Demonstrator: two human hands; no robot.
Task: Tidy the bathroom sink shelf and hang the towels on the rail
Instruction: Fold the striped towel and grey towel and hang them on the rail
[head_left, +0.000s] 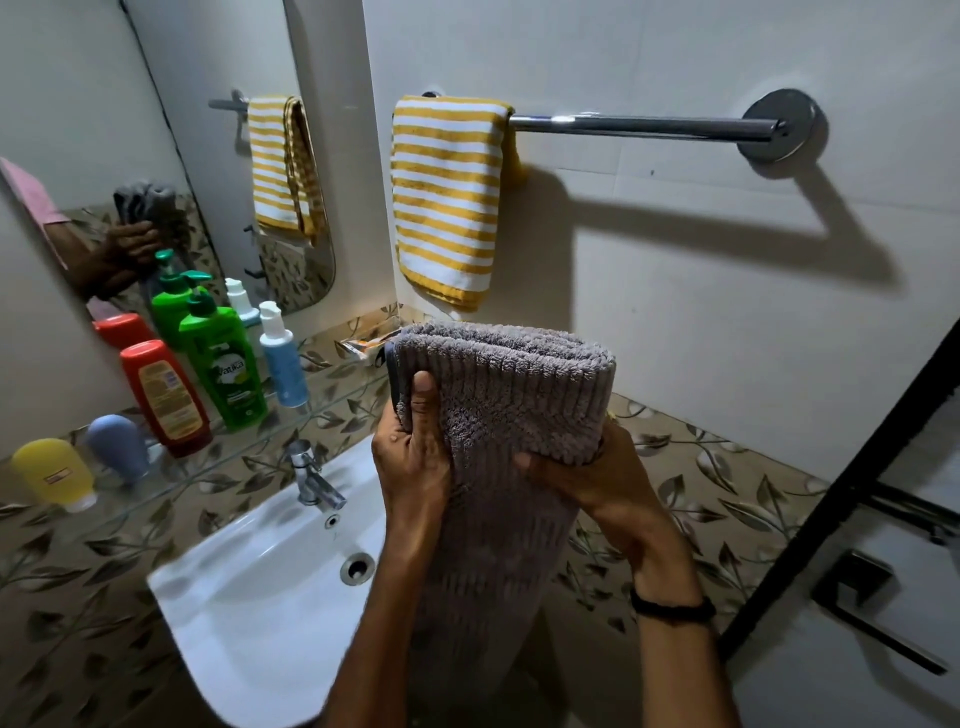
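Five bottles (223, 364) on shelf (332, 396) (grey towel (509, 384) in left hand (413, 452), right hand (587, 478))

Place: you are standing in a home bathroom | Evidence: you are facing a sink (249, 597), mirror (223, 130), bottle-lined shelf (332, 401) and towel rail (639, 126).

Hard light from upper left threw a dark shadow of the chrome towel rail (639, 126) across the white tiled wall (727, 332), and the edges bowed, with the lower corners dim.
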